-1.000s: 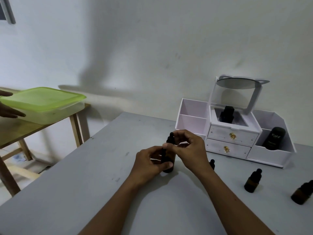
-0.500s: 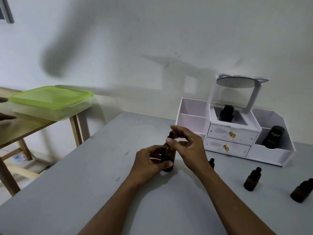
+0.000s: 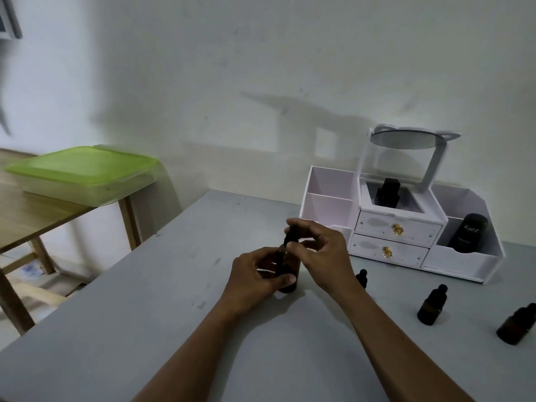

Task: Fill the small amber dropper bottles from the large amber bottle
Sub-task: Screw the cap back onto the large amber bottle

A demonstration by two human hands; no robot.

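The large amber bottle (image 3: 285, 269) stands upright on the grey table (image 3: 145, 314) in the middle of the view. My left hand (image 3: 255, 275) wraps around its body. My right hand (image 3: 319, 250) pinches its black dropper cap (image 3: 291, 235) at the top. Three small amber dropper bottles stand to the right: one (image 3: 362, 277) just behind my right wrist, one (image 3: 432, 305) farther right, and one (image 3: 516, 326) at the frame's right edge.
A white desk organiser (image 3: 400, 227) with two drawers and a tilted mirror stands at the back right; it holds a black bottle (image 3: 387, 191) and a black tube (image 3: 467, 233). A green-lidded plastic box (image 3: 84, 172) rests on a wooden side table (image 3: 34, 219) at the left.
The dropper cap under my right fingers sits slightly higher than a second ago. The other person's hand at the left has gone out of view, and the green-lidded box shifted right.
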